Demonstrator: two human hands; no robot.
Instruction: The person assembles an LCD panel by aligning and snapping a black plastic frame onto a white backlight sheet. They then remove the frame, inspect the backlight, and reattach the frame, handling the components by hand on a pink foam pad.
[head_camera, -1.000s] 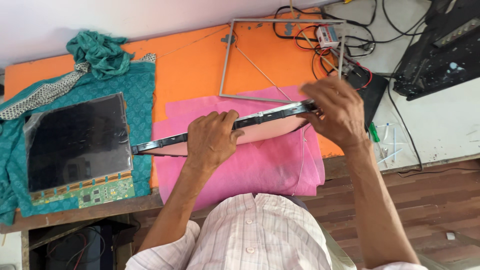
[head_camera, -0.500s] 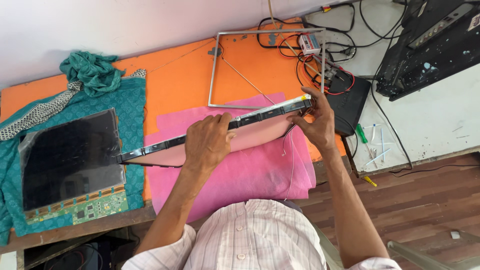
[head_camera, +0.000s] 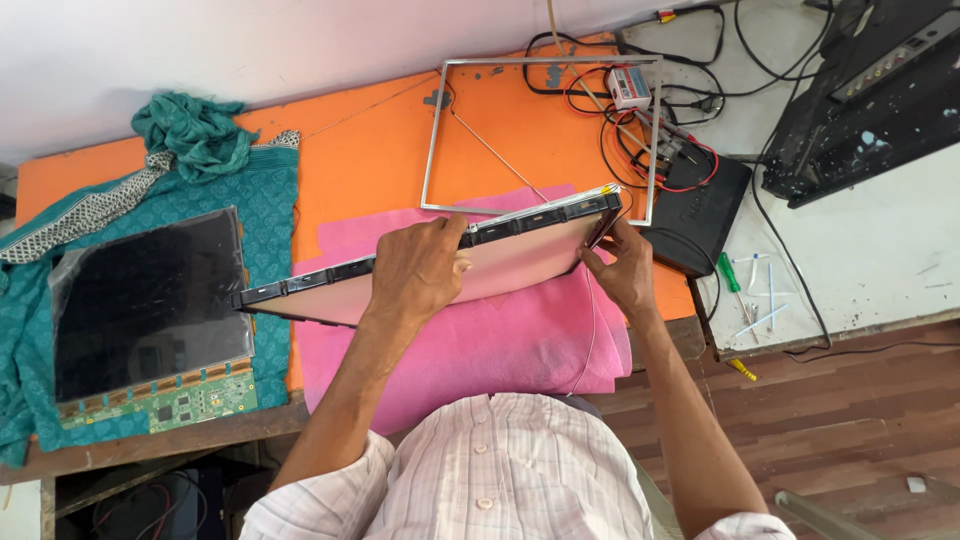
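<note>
1. Display panel assembly (head_camera: 500, 262): long, flat, dark-edged unit with a pale underside, tilted up on edge at the centre of the frame, running from left of centre up to right of centre, above the pink cloth (head_camera: 480, 345).
2. Left hand (head_camera: 418, 270): closed over the top edge of the panel near its middle, fingers curled across the dark rim, thumb on the near side.
3. Right hand (head_camera: 622, 270): at the panel's right end, fingertips pinching the corner from below and beside; the grip itself is partly hidden by the panel edge.
4. Pink cloth: spread over the orange table top (head_camera: 360, 150), lower centre, under the panel.
5. Metal frame (head_camera: 545, 135): thin, rectangular, silver, lying flat at upper centre, just beyond the panel.
6. Loose screen panel (head_camera: 150, 305): dark, glossy, with a green circuit strip along its near edge, at the left of the frame on a teal patterned cloth (head_camera: 270, 200).
7. Wires and small white device (head_camera: 640, 95): red and black leads tangled at upper right.
8. Black box (head_camera: 700, 215): right of the panel, at the table's edge.
9. Dark open chassis (head_camera: 870, 95): far upper right, on a white surface.
</note>
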